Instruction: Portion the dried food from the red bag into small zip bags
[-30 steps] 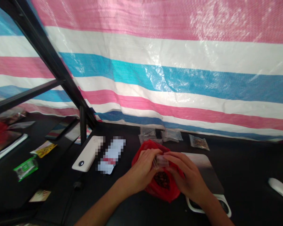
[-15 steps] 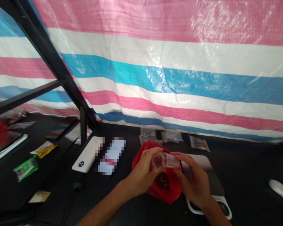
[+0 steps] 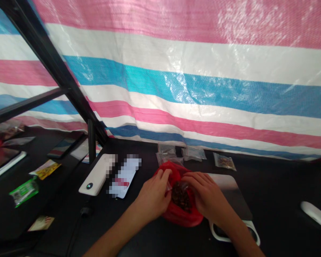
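A red plastic bag (image 3: 182, 220) stands with its mouth spread, and small dark brown dried pieces (image 3: 181, 200) lie inside. My right hand (image 3: 207, 192) reaches into the bag, fingers curled round a small clear plastic cup (image 3: 185, 185) that is mostly hidden and sits among the pieces. At the left side of the mouth, my left hand (image 3: 154, 194) is closed on a small clear plastic bag (image 3: 169, 186); little of that bag shows between the fingers and the red plastic. Whether this hand also grips the red rim I cannot tell.
A kitchen scale (image 3: 231, 192) is right of the red bag. Behind lie clear packets (image 3: 194, 154) and a filled packet (image 3: 224, 161). Leftward are a phone (image 3: 125, 176), a white power bank (image 3: 96, 175), a cable and snack wrappers (image 3: 24, 192). A white object (image 3: 315, 214) lies far right.
The right hand has lowered the clear cup from above the red bag into the brown pieces. My left hand has moved slightly left with the clear bag, away from the cup.
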Motion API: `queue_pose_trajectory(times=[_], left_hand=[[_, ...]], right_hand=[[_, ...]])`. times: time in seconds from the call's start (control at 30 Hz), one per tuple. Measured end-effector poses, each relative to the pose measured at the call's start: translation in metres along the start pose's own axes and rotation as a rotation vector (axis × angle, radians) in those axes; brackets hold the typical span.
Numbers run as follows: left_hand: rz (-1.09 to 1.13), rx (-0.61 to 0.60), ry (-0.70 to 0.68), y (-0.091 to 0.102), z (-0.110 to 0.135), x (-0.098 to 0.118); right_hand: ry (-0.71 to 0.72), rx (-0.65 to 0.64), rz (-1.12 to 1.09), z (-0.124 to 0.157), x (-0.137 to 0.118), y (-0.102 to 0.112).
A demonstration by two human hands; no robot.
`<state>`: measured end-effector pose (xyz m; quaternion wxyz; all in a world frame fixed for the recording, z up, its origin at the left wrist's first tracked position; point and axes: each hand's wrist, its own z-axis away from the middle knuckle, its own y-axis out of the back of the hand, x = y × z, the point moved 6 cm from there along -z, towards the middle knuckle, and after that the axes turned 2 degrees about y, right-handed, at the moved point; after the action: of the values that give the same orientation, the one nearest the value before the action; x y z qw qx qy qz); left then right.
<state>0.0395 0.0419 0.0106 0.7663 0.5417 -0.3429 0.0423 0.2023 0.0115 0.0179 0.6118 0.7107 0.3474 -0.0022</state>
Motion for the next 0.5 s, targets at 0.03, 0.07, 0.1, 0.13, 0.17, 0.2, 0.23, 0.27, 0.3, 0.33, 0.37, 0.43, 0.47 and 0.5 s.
queue_pose_trajectory(times=[0.03,0.07,0.1,0.13,0.17,0.2,0.23,0.27,0.3,0.33,0.37,0.43,0.47,0.5], left_hand=[[-0.016,-0.012,0.014,0.001,0.000,-0.002],[-0.022,-0.018,0.032,0.004,0.000,-0.005],[-0.021,-0.017,0.054,0.008,-0.001,-0.007],[-0.019,-0.009,0.081,0.012,-0.001,-0.010],[-0.023,0.005,0.109,0.016,-0.001,-0.012],[-0.036,0.023,0.136,0.019,-0.001,-0.014],[-0.058,0.040,0.163,0.022,-0.001,-0.016],[-0.084,0.056,0.187,0.023,-0.001,-0.018],[-0.115,0.067,0.207,0.023,-0.001,-0.019],[-0.148,0.075,0.225,0.022,-0.001,-0.020],[-0.178,0.083,0.238,0.021,-0.002,-0.021],[-0.214,0.097,0.248,0.018,-0.003,-0.022],[-0.210,0.105,0.243,0.016,-0.004,-0.022],[-0.188,0.112,0.237,0.014,-0.005,-0.022]], right_hand=[[-0.017,-0.022,0.018,0.000,0.001,-0.002],[-0.033,-0.035,0.037,0.000,0.003,-0.004],[-0.047,-0.041,0.058,0.001,0.005,-0.005],[-0.062,-0.042,0.080,0.002,0.008,-0.005],[-0.076,-0.041,0.102,0.002,0.010,-0.005],[-0.089,-0.040,0.124,0.003,0.012,-0.005],[-0.100,-0.036,0.145,0.004,0.014,-0.004],[-0.107,-0.029,0.165,0.004,0.015,-0.003],[-0.107,-0.019,0.182,0.004,0.016,-0.003],[-0.101,-0.009,0.196,0.004,0.015,-0.002],[-0.090,-0.002,0.205,0.004,0.014,-0.002],[-0.070,-0.002,0.212,0.002,0.011,-0.003],[-0.063,-0.008,0.210,0.002,0.010,-0.004],[-0.061,-0.016,0.203,0.001,0.009,-0.005]])
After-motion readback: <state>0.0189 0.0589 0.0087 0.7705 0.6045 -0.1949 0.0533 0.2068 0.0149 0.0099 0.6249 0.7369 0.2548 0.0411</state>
